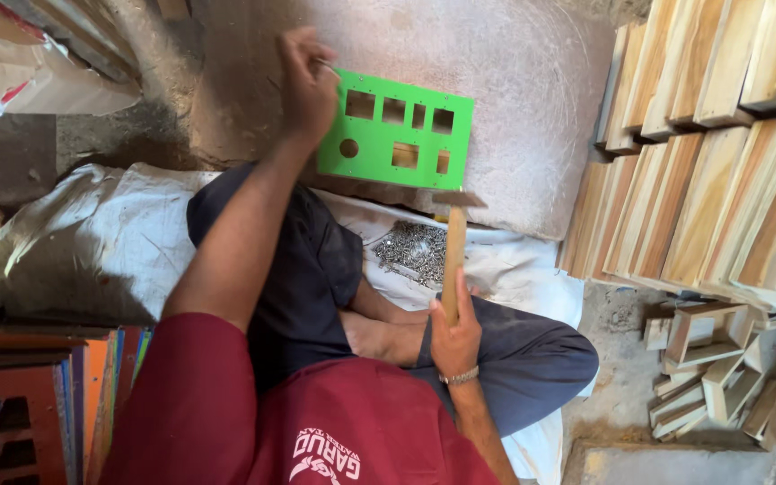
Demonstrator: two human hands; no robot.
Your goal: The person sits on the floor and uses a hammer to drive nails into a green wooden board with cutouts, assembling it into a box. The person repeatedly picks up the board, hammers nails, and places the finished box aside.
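My left hand (307, 85) pinches a small nail at the upper left corner of a green panel (379, 136) with several cut-out holes, which lies on a wooden piece over a round stone slab (514, 81). A hammer with a wooden handle (454, 256) is gripped by my right hand (454, 337), its metal head just below the panel's lower right edge. A heap of small nails (413, 247) lies on white cloth between the panel and my crossed legs.
Stacks of pale wooden boards (702, 153) fill the right side, with small wooden offcuts (720, 377) below them. Coloured panels (38, 404) stand stacked at lower left. A white sack cloth (92, 233) covers the floor at left.
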